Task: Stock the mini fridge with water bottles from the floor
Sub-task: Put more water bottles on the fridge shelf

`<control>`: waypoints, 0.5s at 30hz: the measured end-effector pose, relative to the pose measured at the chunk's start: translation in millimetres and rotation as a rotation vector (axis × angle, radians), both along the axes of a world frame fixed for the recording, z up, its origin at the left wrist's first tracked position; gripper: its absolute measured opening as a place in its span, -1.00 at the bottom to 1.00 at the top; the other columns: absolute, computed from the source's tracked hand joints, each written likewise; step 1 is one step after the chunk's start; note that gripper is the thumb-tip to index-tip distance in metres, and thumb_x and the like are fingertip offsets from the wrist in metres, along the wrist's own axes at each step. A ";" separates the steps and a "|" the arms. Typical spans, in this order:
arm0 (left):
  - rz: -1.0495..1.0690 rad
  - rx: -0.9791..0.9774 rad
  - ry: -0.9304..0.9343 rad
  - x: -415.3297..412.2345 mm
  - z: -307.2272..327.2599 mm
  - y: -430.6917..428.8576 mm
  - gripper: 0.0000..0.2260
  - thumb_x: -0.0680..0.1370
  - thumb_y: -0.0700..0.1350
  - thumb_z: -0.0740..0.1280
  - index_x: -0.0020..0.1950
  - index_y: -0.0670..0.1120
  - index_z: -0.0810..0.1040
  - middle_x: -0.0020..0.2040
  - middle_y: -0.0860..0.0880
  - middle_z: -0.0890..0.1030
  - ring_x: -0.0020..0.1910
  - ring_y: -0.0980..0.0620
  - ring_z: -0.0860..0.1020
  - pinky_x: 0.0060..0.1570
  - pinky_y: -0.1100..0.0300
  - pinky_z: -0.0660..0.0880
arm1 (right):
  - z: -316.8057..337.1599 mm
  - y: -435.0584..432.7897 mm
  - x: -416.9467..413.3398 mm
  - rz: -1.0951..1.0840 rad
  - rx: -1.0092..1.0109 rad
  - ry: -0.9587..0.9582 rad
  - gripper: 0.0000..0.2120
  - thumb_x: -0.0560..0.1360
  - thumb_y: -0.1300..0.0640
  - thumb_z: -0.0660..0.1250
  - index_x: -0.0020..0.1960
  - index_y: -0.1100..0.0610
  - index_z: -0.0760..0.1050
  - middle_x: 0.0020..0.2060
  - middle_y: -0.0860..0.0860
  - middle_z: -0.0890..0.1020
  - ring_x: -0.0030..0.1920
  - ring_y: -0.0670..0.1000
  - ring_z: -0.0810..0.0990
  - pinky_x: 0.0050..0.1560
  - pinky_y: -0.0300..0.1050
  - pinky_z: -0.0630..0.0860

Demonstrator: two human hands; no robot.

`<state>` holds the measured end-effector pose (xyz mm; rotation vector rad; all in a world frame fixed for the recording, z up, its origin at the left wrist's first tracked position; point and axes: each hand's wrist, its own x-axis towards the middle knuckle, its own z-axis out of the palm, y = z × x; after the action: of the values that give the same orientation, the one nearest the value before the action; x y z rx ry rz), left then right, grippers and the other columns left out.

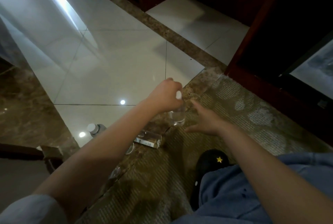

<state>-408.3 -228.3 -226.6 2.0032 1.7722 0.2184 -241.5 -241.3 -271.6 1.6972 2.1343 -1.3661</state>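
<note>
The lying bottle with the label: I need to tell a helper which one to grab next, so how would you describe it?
Start at the brown marble strip between the white tiles and the patterned carpet. Just under the left forearm lies the labelled bottle, below the bottle held by the left hand. Unlike the white-capped bottle on the tiles, it lies flat and shows a label.

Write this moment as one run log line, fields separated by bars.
left hand: grips bottle by neck | right hand: open, beside bottle | other bottles: on floor

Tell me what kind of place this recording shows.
Probably a hotel room or similar furnished interior: glossy white floor tiles with a brown marble border, patterned carpet, and dark red-brown wooden cabinetry.
</note>
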 end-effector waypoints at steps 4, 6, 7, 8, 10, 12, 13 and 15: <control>-0.096 0.090 -0.059 27.5 26.0 -6.1 -0.80 0.43 -0.04 0.39 0.01 -0.07 0.62 -0.06 -0.04 0.52 -0.08 0.04 0.48 -0.10 0.23 0.41 | 3.3 -0.9 6.4 -0.146 0.019 0.373 -0.23 0.24 0.12 0.61 0.35 -0.03 0.33 0.19 -0.06 0.54 0.22 0.00 0.50 0.11 -0.07 0.51; -0.057 0.126 -0.123 32.7 28.6 -7.7 -0.81 0.42 -0.02 0.41 -0.02 -0.07 0.62 -0.05 -0.04 0.57 -0.07 0.03 0.50 -0.10 0.22 0.42 | 5.8 -0.6 10.9 -0.203 0.043 0.439 -0.47 0.25 0.21 0.60 0.10 -0.06 0.45 -0.03 -0.08 0.60 0.01 -0.04 0.59 -0.08 -0.16 0.52; -0.013 0.138 -0.180 33.6 27.6 -8.7 -0.81 0.43 -0.01 0.41 -0.04 -0.08 0.62 -0.06 -0.03 0.58 -0.07 0.04 0.51 -0.11 0.23 0.42 | 5.2 -0.2 13.3 -0.222 0.063 0.423 -0.52 0.25 0.19 0.60 0.06 -0.05 0.48 -0.07 -0.05 0.61 -0.03 -0.03 0.60 -0.10 -0.12 0.54; 0.055 0.135 -0.270 33.9 26.4 -10.5 -0.82 0.44 0.01 0.41 -0.05 -0.07 0.61 -0.09 0.00 0.59 -0.09 0.06 0.52 -0.13 0.24 0.43 | 4.0 0.6 15.2 -0.234 0.074 0.388 -0.51 0.24 0.15 0.61 0.10 -0.01 0.50 -0.05 -0.01 0.62 -0.01 0.01 0.61 -0.05 -0.03 0.57; 0.289 0.120 -0.478 30.0 13.8 -14.6 -0.80 0.49 0.09 0.34 -0.08 -0.04 0.57 -0.15 0.04 0.58 -0.16 0.07 0.53 -0.13 0.22 0.48 | 3.6 0.5 18.1 -0.254 0.066 0.303 -0.35 0.23 0.09 0.61 0.26 0.05 0.46 0.09 0.03 0.61 0.10 0.06 0.58 0.09 0.02 0.55; 0.589 0.057 -0.640 17.6 -14.0 -16.4 -0.73 0.53 0.16 0.25 -0.14 -0.03 0.51 -0.15 0.00 0.58 -0.15 -0.01 0.57 -0.08 0.11 0.54 | 2.0 0.6 23.5 -0.274 0.053 0.223 -0.30 0.23 0.04 0.61 0.31 0.08 0.44 0.15 0.01 0.57 0.16 0.05 0.54 0.14 0.00 0.51; 0.735 -0.018 -0.679 9.8 -30.8 -18.1 -0.70 0.54 0.18 0.22 -0.15 -0.04 0.50 -0.11 -0.05 0.60 -0.10 -0.06 0.59 -0.03 0.04 0.56 | 1.5 0.4 26.6 -0.276 0.049 0.191 -0.35 0.23 0.00 0.60 0.26 0.07 0.45 0.12 0.00 0.57 0.14 0.05 0.54 0.13 -0.02 0.50; 0.927 -0.246 -0.625 -1.9 -68.5 -24.1 -0.65 0.56 0.15 0.19 0.02 -0.12 0.54 0.04 -0.15 0.61 0.03 -0.14 0.58 0.07 -0.02 0.53 | -0.4 -0.5 31.0 -0.274 0.034 0.155 -0.44 0.24 -0.04 0.59 0.14 -0.01 0.43 0.04 -0.03 0.56 0.11 0.04 0.55 0.08 -0.05 0.51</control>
<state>-410.3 -252.4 -295.2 0.6969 1.9994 0.7639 -210.6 -241.8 -272.0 2.0207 2.0720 -1.5864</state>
